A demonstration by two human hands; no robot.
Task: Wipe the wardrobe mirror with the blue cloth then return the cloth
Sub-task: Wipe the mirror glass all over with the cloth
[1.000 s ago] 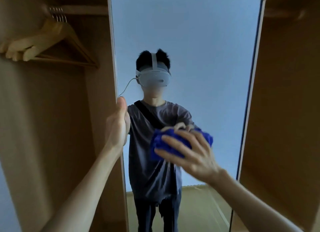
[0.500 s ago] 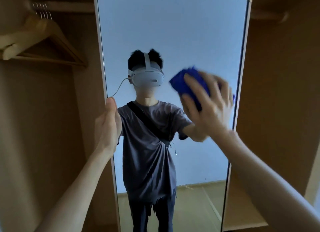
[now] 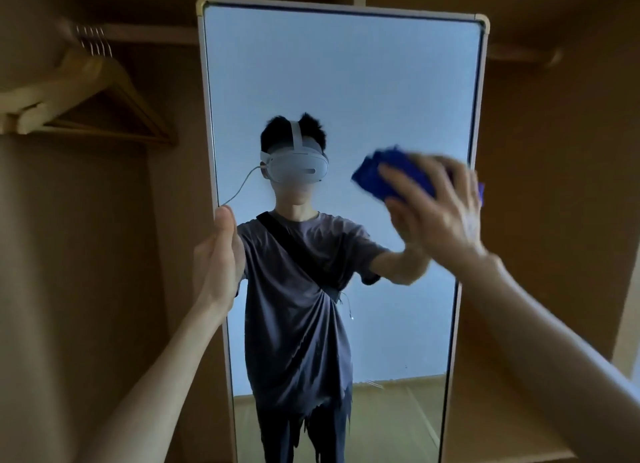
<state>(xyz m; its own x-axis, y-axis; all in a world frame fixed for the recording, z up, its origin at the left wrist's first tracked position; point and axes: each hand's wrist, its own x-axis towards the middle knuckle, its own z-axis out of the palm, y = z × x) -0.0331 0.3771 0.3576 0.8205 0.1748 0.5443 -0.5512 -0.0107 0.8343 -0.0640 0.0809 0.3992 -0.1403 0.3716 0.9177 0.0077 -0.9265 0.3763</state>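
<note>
A tall wardrobe mirror (image 3: pixel 346 81) with a pale frame fills the middle of the view and reflects a person with a headset. My right hand (image 3: pixel 436 213) presses a bunched blue cloth (image 3: pixel 391 175) flat against the glass near the mirror's right edge, at about mid-height; the hand is blurred by motion. My left hand (image 3: pixel 218 258) grips the mirror's left frame edge, thumb pointing up, fingers hidden behind the frame.
Wooden wardrobe walls surround the mirror. Several wooden hangers (image 3: pixel 86 92) hang from a rail (image 3: pixel 145 34) at the upper left. A shelf edge (image 3: pixel 519 457) shows at the lower right, behind the mirror.
My right hand swept the cloth from the mirror's lower middle up to the right edge and stays there. The view has dropped, showing the mirror's top. My left hand keeps its grip.
</note>
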